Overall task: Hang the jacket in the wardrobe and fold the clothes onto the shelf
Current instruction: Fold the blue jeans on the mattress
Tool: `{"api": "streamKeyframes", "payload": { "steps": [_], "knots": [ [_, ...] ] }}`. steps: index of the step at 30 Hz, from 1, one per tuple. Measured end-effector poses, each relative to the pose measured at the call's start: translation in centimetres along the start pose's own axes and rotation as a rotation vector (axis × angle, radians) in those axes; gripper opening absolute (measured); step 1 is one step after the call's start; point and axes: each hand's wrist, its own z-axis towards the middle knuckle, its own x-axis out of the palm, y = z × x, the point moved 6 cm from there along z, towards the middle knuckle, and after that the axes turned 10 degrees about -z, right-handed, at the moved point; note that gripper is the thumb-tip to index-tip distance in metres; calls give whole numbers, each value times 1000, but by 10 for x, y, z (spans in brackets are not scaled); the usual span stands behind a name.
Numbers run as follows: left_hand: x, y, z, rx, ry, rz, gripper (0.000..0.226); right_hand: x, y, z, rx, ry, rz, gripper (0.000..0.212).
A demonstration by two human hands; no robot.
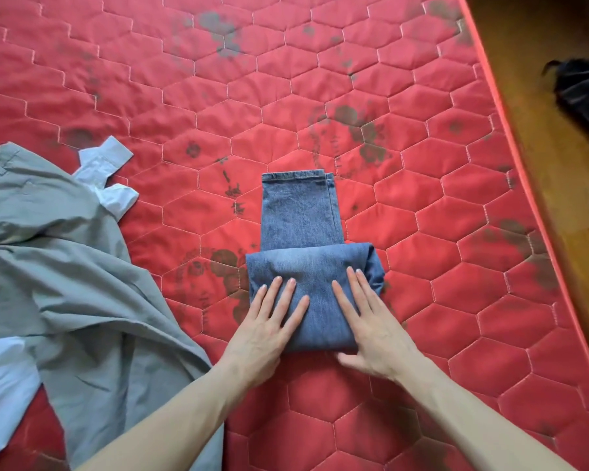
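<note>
Fingers lay flat and spread, gripping nothing — left hand and right hand both pressed palm-down on the folded jeans. Right thumb tucked at the near edge of the fold. Jeans sat mid-mattress, thick folded part under the palms, one leg end sticking out away from the person, hem at the far end. Red quilted mattress was stained. Grey garment lay crumpled to the left over a white shirt — apart from the jeans. Dark bag on wood floor, far right.

Single head view, steeply down, close over the mattress.
</note>
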Motion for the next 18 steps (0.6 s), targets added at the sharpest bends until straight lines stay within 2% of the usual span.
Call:
{"api": "streamKeyframes", "payload": {
  "steps": [3, 6, 9, 12, 14, 16, 18],
  "knots": [
    [-1, -10, 5, -69, 4, 8, 108, -3, -4, -6, -61, 5, -142, 132],
    [-6, -19, 8, -103, 15, -8, 99, -3, -2, -9, -56, -14, -156, 129],
    [-24, -17, 6, -116, 60, -106, 95, -13, -3, -11, -38, -89, -112, 108],
    [-53, -5, 1, -106, 150, -414, 91, -36, -9, -21, -52, -268, 25, 78],
    [-78, 9, -3, -103, 127, -657, 85, -53, -17, -30, -26, -380, 182, 62],
    [-98, 23, -10, -121, 87, -871, 79, -67, -26, -37, 80, -436, 336, 54],
    [-110, 36, -17, -217, 35, -1085, 71, -79, -33, -40, 232, -437, 519, 54]
  ]
}}
